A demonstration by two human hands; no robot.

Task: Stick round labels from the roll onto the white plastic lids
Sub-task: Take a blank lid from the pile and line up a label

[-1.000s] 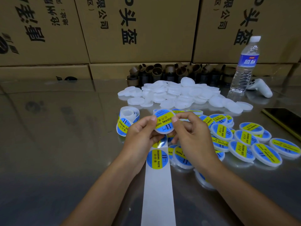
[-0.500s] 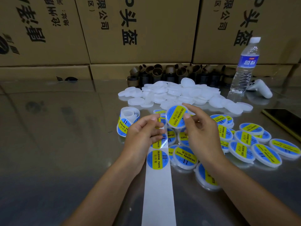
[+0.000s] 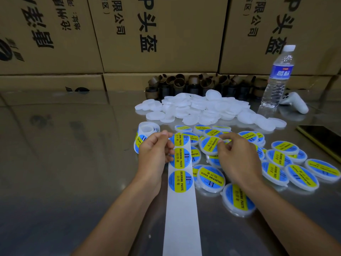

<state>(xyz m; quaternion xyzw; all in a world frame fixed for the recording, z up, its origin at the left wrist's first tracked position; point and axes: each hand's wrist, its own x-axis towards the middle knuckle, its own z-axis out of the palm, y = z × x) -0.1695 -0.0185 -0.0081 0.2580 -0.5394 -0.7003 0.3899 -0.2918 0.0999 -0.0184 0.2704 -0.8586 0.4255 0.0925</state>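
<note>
Head view, mid-frame. Left hand (image 3: 156,153): fingers (image 3: 167,134) curled, pinching the left edge of the backing strip (image 3: 182,218) just beside its topmost label (image 3: 180,139).

Right hand (image 3: 238,157): thumb and forefinger curled in, tips at the right rim of a labelled lid (image 3: 209,146). It reads as a light pinch, and that lid rests among other finished ones.

The strip's long axis runs straight up the frame, from bottom centre to the left fingertips. Beyond them it turns toward the roll (image 3: 146,130), which lies just left of and above that hand. Three labels sit on the strip in a column, and the top one touches the left thumb side.

Outward: finished lids (image 3: 302,175) are scattered right of centre on the table (image 3: 64,163). The heap of bare white lids (image 3: 199,108) lies above both hands, toward frame top.

Judgement: this lid looks done. A fresh lid must come from that heap, directly up-frame of the right fingertips, so the right hand is nearer. The next label is already at the left fingers.
</note>
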